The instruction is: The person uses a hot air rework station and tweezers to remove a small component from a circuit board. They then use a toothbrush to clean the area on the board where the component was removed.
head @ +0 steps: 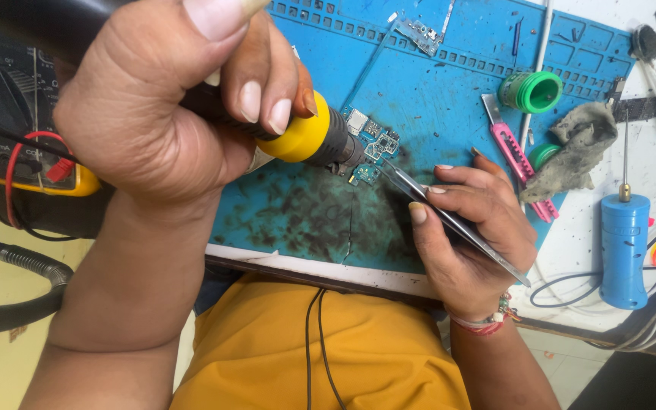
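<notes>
Gripping hot-air handle [298, 137] in left hand [153, 121], fingers clamped round it; right hand [472, 235] pinching tweezers [449, 220] shut, tips on small circuit board [370, 148] just beyond nozzle, on blue mat [434, 99]; board likely light, stiff, fragile, best held by edges

Bare forearms, no sleeves visible in frame. Left hand [161, 114]: large in view, close to camera, nails short and pale, unpainted. Right hand [472, 228]: nails short, unpainted. Right wrist: thread bracelet [487, 320], red and white strands, few small coloured beads on outer side. No rings, no watch, no gloves visible. Torso below desk edge: yellow-orange garment [373, 349], plain cloth, soft folds, no print or buttons seen. Thin dark cable [314, 342], two strands, over garment front.
</notes>
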